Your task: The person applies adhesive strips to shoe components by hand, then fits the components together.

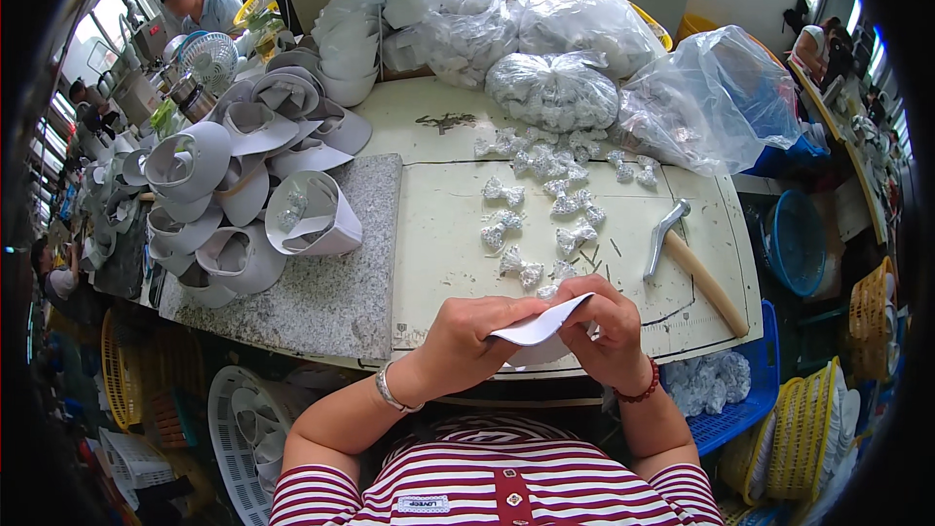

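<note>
Between my two hands, just over the near edge of the table, is a white sun visor point(539, 324), its curved brim bent toward me. My left hand point(477, 331) grips one side of it with closed fingers. The other side is pinched by my right hand point(606, 328), thumb toward me. Part of the visor is hidden behind the fingers. Several small speckled white fabric bows point(575, 238) lie scattered just beyond my hands. To the right of them rests a hammer point(696, 278) with a wooden handle and a bent metal head.
Finished-looking visors point(241, 258) are piled at the left, partly on a grey speckled slab point(365, 263). Clear bags of bows point(552, 90) stand at the table's back. A blue basket point(766, 370) is at the right, a white basket point(226, 429) at lower left. Other people work farther off.
</note>
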The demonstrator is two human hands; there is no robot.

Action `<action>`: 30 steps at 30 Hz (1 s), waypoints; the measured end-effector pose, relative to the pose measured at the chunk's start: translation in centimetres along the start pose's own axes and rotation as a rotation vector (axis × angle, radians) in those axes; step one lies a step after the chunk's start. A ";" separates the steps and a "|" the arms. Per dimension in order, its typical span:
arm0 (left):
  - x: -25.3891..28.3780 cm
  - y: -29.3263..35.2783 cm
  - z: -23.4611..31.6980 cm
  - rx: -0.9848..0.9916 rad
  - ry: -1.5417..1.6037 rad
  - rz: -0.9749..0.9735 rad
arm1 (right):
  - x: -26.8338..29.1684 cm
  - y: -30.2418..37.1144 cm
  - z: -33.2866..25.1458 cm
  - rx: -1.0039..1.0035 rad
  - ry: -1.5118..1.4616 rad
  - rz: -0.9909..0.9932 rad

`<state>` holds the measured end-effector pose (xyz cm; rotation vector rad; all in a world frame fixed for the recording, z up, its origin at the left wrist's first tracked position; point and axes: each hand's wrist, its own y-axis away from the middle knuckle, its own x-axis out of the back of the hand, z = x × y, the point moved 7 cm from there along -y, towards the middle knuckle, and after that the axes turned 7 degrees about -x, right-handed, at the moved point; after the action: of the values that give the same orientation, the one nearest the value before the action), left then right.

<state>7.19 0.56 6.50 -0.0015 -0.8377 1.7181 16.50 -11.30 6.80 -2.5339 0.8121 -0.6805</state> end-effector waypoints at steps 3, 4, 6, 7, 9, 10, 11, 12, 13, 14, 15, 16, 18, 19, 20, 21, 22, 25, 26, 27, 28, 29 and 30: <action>0.1 -0.1 0.8 -0.040 -0.032 -0.017 | 0.0 0.4 -1.2 0.040 0.188 0.092; 0.0 0.0 0.8 -0.041 -0.034 -0.018 | 0.0 0.5 -1.6 0.041 0.187 0.094; -0.1 0.5 1.5 -0.125 -0.074 0.010 | -0.2 1.1 -3.4 0.203 0.381 0.120; -0.2 0.8 1.8 -0.160 -0.108 0.019 | -0.4 1.3 -4.0 0.262 0.424 0.118; -0.2 1.1 2.4 -0.194 -0.142 0.027 | -0.3 1.5 -4.0 0.269 0.363 0.108; -0.2 1.3 2.8 -0.227 -0.177 0.036 | -0.2 1.6 -4.0 0.277 0.302 0.097; -0.4 1.7 3.0 -0.275 -0.233 0.047 | -0.2 1.8 -3.8 0.286 0.234 0.088; -0.5 1.7 3.0 -0.278 -0.233 0.047 | -0.2 1.9 -3.8 0.288 0.236 0.088; -0.4 1.7 3.4 -0.326 -0.248 0.065 | -0.3 2.1 -4.0 0.305 0.270 0.084; -0.3 1.7 3.8 -0.374 -0.263 0.083 | -0.5 2.3 -4.2 0.323 0.304 0.079; -0.3 1.7 4.1 -0.378 -0.295 0.078 | -0.4 2.4 -4.1 0.352 0.302 0.082; -0.4 1.8 4.0 -0.382 -0.296 0.081 | -0.5 2.5 -4.2 0.356 0.305 0.081; -0.4 2.1 3.8 -0.388 -0.245 0.111 | -0.6 2.6 -4.4 0.333 0.302 0.102; -0.3 2.1 3.9 -0.388 -0.246 0.114 | -0.6 2.5 -4.5 0.335 0.303 0.100; -0.2 2.0 4.1 -0.401 -0.270 0.109 | -0.6 2.5 -4.6 0.333 0.313 0.091; -0.2 2.0 4.4 -0.412 -0.293 0.103 | -0.6 2.5 -4.7 0.329 0.323 0.082; -0.1 2.0 4.4 -0.410 -0.293 0.106 | -0.6 2.5 -4.7 0.330 0.323 0.079; -0.1 2.2 4.7 -0.433 -0.326 0.088 | -0.6 2.4 -4.8 0.335 0.309 0.055; -0.1 2.3 4.8 -0.445 -0.346 0.081 | -0.6 2.3 -4.9 0.328 0.301 0.033; -0.2 2.4 4.9 -0.460 -0.363 0.073 | -0.6 2.2 -4.9 0.320 0.296 0.012; -0.3 2.4 4.9 -0.459 -0.362 0.075 | -0.6 2.1 -4.9 0.319 0.296 0.010; -0.3 2.4 5.0 -0.463 -0.363 0.079 | -0.5 2.2 -5.0 0.342 0.289 0.005; -0.3 2.4 5.0 -0.466 -0.366 0.084 | -0.4 2.3 -5.1 0.366 0.281 0.000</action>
<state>3.14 -2.48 8.83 -0.0385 -1.5154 1.5857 12.43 -13.85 9.63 -2.1376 0.6995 -1.0941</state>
